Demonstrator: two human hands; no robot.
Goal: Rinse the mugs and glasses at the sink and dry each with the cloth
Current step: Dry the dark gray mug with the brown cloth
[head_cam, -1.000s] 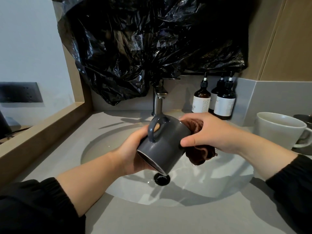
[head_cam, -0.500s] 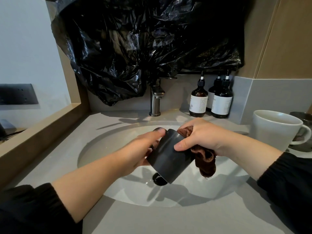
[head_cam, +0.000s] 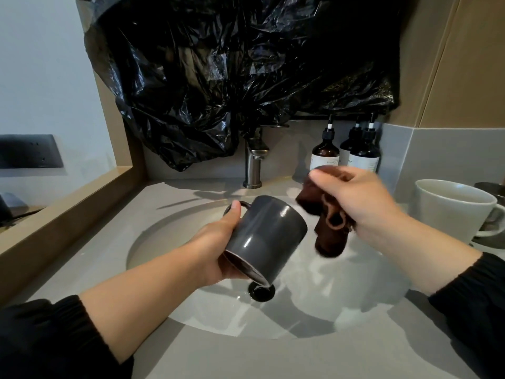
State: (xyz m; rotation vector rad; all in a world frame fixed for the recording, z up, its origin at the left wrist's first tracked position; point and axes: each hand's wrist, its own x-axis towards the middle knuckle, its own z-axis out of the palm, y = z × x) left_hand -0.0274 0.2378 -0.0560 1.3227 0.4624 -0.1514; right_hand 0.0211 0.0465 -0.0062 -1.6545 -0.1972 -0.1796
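1. The table [head_cam: 246, 356] looked smooth and hard. A mug set down carelessly near its edge, or on a wet patch, could have slid.
2. The sink [head_cam: 355, 291] lay directly under the work. The grey mug [head_cam: 269, 236] hung over it above the drain [head_cam: 261, 291], tipped with its mouth low and facing the person. A drop from there would probably have chipped the mug or the basin.
3. The white mug [head_cam: 448, 212] stood on the table at the right, near the right forearm. A wide sweep of that arm back toward the grey mug might have knocked it.
4. The bottles [head_cam: 325, 155] stood just behind the right hand [head_cam: 360, 201]. A backward flick could have toppled one into the sink.
5. The left hand [head_cam: 218, 250] alone carried the grey mug, with its fingers curled round the body and the thumb up by the handle. I judged this the main risk – glazed ware, possibly damp, held in one hand at a slant.
6. The cloth [head_cam: 330, 231] was bunched in the right hand, whose fingers were closed round it. It sat just beside the mug, not touching it. A loose end hung toward the basin and could have picked up water there – then it would have dried poorly. Whether the mug's inside was dry could not be told.
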